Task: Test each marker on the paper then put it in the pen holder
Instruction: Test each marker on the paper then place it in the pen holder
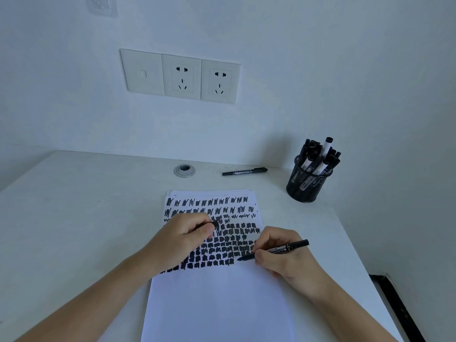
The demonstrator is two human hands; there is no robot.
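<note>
Head | black uncapped marker, tip on paper | right grip clamps it | left grip pinches cap

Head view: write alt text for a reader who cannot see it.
A person's right hand holds a black twin-tip marker, tip to a white paper sheet covered in black scribbles; the left hand pinches what looks like its black cap. A black mesh pen holder full of markers stands behind.

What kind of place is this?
Probably a plain office or study corner: a white desk with a cable grommet, wall sockets above it, and a mesh pen holder of markers.
</note>
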